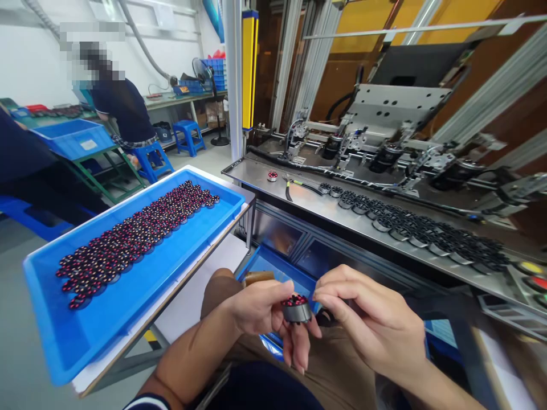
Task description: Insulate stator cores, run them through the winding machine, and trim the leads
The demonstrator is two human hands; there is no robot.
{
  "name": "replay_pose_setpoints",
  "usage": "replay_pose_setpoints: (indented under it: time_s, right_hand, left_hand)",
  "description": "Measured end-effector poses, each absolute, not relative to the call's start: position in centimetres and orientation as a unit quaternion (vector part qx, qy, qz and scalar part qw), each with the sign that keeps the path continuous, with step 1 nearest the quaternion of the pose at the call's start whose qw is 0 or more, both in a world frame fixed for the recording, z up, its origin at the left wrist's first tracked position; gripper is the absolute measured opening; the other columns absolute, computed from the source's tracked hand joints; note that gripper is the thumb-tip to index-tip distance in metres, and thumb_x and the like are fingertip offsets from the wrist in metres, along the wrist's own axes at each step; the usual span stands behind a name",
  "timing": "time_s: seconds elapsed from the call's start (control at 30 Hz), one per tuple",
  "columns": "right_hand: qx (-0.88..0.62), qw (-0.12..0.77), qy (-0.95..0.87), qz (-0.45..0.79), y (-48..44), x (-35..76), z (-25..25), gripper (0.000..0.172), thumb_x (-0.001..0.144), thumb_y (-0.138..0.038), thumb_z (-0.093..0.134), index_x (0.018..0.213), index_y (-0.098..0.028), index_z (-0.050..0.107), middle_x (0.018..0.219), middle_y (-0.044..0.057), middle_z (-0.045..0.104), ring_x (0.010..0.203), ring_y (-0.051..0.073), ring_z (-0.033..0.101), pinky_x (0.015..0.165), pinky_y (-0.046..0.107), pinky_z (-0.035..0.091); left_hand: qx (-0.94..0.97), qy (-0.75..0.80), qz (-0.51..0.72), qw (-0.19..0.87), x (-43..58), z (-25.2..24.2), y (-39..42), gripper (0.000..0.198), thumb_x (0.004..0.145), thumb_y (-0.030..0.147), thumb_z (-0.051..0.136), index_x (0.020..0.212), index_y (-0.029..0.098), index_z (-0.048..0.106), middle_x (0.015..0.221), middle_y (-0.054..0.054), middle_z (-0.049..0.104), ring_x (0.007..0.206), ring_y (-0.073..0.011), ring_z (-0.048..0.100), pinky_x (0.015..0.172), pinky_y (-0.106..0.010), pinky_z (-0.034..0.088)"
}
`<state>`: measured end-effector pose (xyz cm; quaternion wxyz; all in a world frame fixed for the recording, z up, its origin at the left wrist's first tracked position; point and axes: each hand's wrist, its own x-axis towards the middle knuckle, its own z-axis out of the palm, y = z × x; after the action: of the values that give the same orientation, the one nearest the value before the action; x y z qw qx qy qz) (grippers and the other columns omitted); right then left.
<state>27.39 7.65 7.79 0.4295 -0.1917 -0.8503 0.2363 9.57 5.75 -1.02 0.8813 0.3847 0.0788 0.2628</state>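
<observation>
Above my lap, my left hand (269,310) is closed on a small round motor part (297,308) with a silver ring body and red and black pieces on top. Thumb and fingers grip it at its sides. Just to the right, my right hand (376,319) has its thumb and index finger pinched together near the part's rim. Whatever sits in that pinch, if anything, is too small to make out.
A blue tray (171,273) at left holds many red-and-black motor parts (128,239). On the metal machine bench (256,171) lie rows of black and silver motor parts (401,219), pliers (303,185) and one red part (272,176). Machine fixtures (384,154) stand behind. Two people are at left.
</observation>
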Motion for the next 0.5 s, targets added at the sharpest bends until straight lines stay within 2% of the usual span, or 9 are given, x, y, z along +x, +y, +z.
replay_pose_setpoints:
  time_s: [0.17,0.3,0.4,0.5]
  right_hand:
    - [-0.232,0.44,-0.846,0.193,7.4,27.6,7.9,0.019,0.089,-0.005,0.057,0.081,-0.02,0.064,0.069,0.001,0.065,0.059,0.012,0.062,0.053,0.022,0.051]
    - [-0.265,0.452,-0.832,0.184,7.2,27.5,7.7,0.019,0.089,-0.006,0.058,0.08,-0.021,0.065,0.07,0.001,0.067,0.06,0.012,0.063,0.054,0.022,0.051]
    - [-0.249,0.462,-0.829,0.195,7.2,27.4,7.6,0.019,0.089,-0.006,0.059,0.078,-0.02,0.064,0.069,0.001,0.066,0.06,0.012,0.063,0.052,0.021,0.05]
    - [-0.223,0.463,-0.833,0.204,7.4,27.3,7.8,0.019,0.089,-0.006,0.057,0.08,-0.02,0.065,0.07,0.002,0.067,0.06,0.013,0.064,0.052,0.021,0.051]
  left_hand:
    - [0.369,0.173,0.481,0.776,10.1,-0.3,4.5,0.047,0.078,0.046,0.076,0.11,0.016,0.06,0.089,-0.007,0.07,0.067,-0.0183,0.072,0.054,-0.023,0.054]
    - [0.356,0.216,0.632,0.654,11.0,0.1,3.9,0.049,0.063,0.023,0.09,0.102,0.02,0.061,0.107,-0.004,0.066,0.084,-0.0153,0.069,0.072,-0.025,0.056]
    - [0.344,0.213,0.666,0.626,11.4,0.3,4.0,0.057,0.054,0.022,0.094,0.102,0.02,0.064,0.104,-0.004,0.066,0.094,-0.0171,0.067,0.081,-0.026,0.055]
    - [0.366,0.212,0.626,0.655,11.3,0.3,4.2,0.053,0.059,0.028,0.093,0.104,0.016,0.068,0.093,-0.005,0.068,0.086,-0.0166,0.068,0.077,-0.025,0.054]
